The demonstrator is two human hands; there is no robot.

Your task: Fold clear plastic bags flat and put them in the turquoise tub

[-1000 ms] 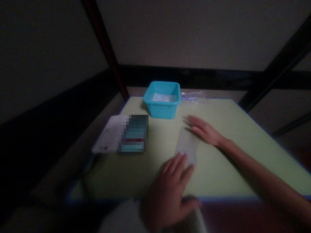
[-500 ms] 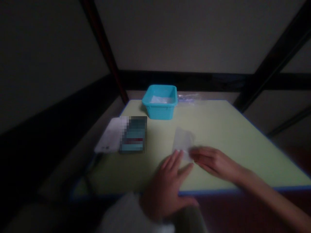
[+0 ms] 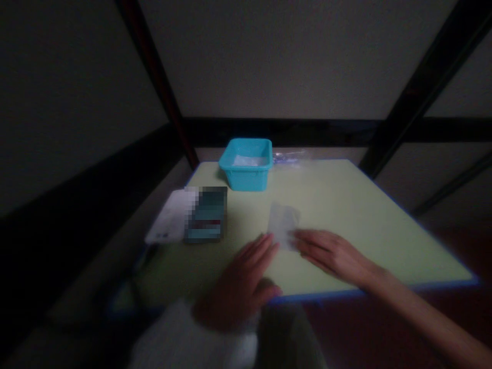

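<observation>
A small translucent whitish sheet or flat bag (image 3: 284, 220) lies on the pale yellow-green table (image 3: 369, 205); its exact kind is too blurred to tell. At its lower left corner are the outstretched fingertips of my left hand (image 3: 242, 279), the thumb spread off to the side. From the right, my right hand (image 3: 332, 251) reaches over with straight fingers, their tips at the sheet's right edge. That hand's thumb is hidden, and I see no grip on the sheet.
Toward the back stands a turquoise plastic basket (image 3: 248, 179) with white sheets (image 3: 249, 161) in it. Beside it lies crumpled clear plastic (image 3: 290, 157). At the left are a pixelated dark flat object (image 3: 207, 215) and a white flat item (image 3: 172, 215). A wall rises behind the table.
My left hand has shifted left and toward me, its fingers baring more of the sheet's lower part. My right hand stays at the right edge. The whole view has shifted slightly.
</observation>
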